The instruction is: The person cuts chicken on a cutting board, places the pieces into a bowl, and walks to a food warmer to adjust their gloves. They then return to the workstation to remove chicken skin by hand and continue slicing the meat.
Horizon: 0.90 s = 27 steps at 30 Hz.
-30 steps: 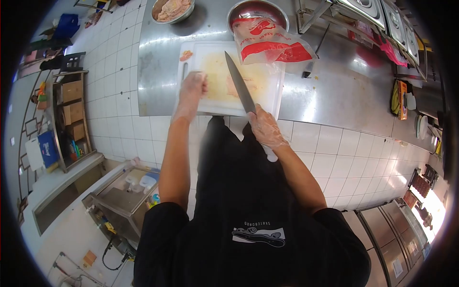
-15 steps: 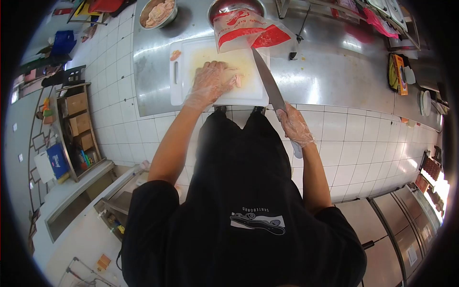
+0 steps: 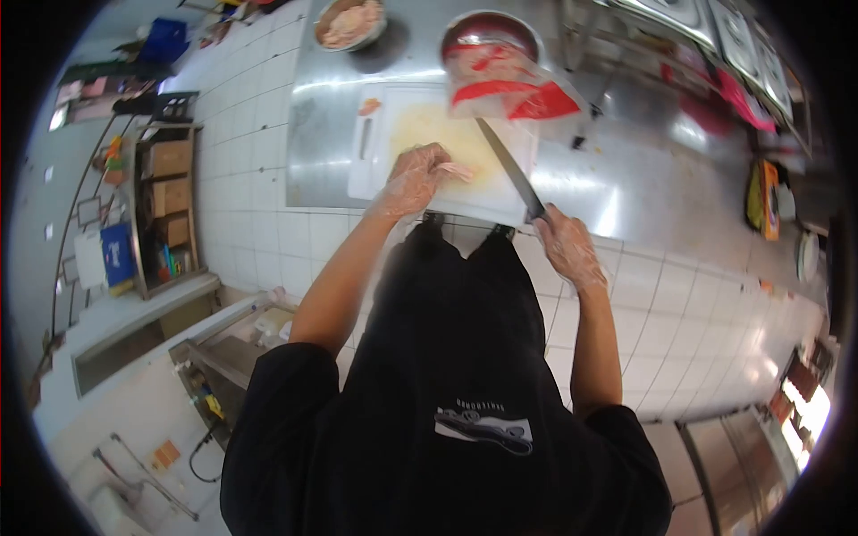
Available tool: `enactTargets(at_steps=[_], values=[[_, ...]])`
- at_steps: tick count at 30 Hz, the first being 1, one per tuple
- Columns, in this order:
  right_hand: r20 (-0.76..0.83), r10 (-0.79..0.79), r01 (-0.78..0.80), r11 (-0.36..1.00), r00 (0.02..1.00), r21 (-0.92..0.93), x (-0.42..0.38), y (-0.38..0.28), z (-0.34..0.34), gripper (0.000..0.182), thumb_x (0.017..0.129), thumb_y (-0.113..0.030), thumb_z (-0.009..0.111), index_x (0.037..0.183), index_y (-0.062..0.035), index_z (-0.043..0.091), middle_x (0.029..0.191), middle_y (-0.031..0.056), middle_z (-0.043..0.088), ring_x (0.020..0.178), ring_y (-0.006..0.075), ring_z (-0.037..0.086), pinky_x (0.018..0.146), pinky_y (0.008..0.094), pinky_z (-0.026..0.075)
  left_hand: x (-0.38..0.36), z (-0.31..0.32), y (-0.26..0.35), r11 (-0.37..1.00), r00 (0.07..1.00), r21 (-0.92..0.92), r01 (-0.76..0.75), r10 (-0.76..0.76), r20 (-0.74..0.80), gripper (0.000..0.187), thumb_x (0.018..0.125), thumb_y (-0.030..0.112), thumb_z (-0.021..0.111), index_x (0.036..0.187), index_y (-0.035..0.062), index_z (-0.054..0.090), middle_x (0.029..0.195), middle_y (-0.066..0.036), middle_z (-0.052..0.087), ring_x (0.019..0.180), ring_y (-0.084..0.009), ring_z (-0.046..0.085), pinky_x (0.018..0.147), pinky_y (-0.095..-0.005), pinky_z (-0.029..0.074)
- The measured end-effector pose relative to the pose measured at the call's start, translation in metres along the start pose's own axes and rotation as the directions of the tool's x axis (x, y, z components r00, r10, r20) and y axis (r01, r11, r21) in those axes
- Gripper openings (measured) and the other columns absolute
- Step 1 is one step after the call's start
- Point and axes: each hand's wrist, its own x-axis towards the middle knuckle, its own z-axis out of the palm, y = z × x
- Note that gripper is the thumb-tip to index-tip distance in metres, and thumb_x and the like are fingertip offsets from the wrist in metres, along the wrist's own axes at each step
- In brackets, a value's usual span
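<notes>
My left hand, in a clear plastic glove, is closed on a strip of raw meat low over the white cutting board. The strip sticks out to the right of my fingers. My right hand, gloved too, grips a large knife by its handle. The blade points up and left over the board's right side, apart from the meat. A small meat scrap lies at the board's top left corner. Beyond the knife tip is a red-and-white plastic bag.
A metal bowl stands behind the bag, which overlaps its rim. Another metal bowl at the back left holds pale raw meat. The steel table extends right, toward a yellow-and-orange packet. Metal containers line the far right.
My left fingers, spread over the board before with the meat beside them, have curled around the strip. The knife stays in my right hand. The whole view has shifted and turned slightly.
</notes>
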Motion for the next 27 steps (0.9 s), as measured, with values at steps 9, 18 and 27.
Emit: enactTargets(at_steps=[9,18,27], values=[[-0.058,-0.162,0.131,0.924,0.985,-0.359,0.061,-0.040,-0.015,0.042,0.094,-0.028,0.065,0.131,-0.0079,0.062,0.095,0.0224,0.070,0.091,0.0400,0.068,0.083,0.0509,0.052,0.017,-0.138,0.024,0.944,0.963,-0.304,0.127,-0.191,-0.190,0.022,0.093,0.014,0.070,0.103,-0.0041,0.064,0.095,-0.014,0.075,0.082,-0.0181,0.071,0.081,-0.0296,0.056],[-0.426,-0.268,0.100,0.921,0.864,-0.377,0.061,-0.072,0.000,0.040,0.083,-0.010,0.074,0.123,-0.0106,0.068,0.101,0.0135,0.066,0.094,0.0338,0.065,0.081,0.0482,0.053,0.137,-0.252,-0.062,0.968,0.831,0.245,-0.042,0.170,-0.530,0.033,0.093,0.024,0.071,0.116,0.0013,0.067,0.106,-0.012,0.073,0.101,-0.0211,0.069,0.089,-0.0360,0.054],[-0.698,-0.424,0.232,0.905,0.577,-0.357,0.116,-0.135,-0.018,0.014,0.085,0.005,0.061,0.096,-0.0015,0.067,0.097,0.0218,0.067,0.091,0.0427,0.064,0.075,0.0482,0.051,0.097,-0.250,-0.134,0.991,0.834,0.104,-0.083,0.126,-0.537,0.037,0.091,0.013,0.071,0.126,0.0013,0.063,0.113,-0.013,0.071,0.093,-0.0240,0.069,0.089,-0.0373,0.055]])
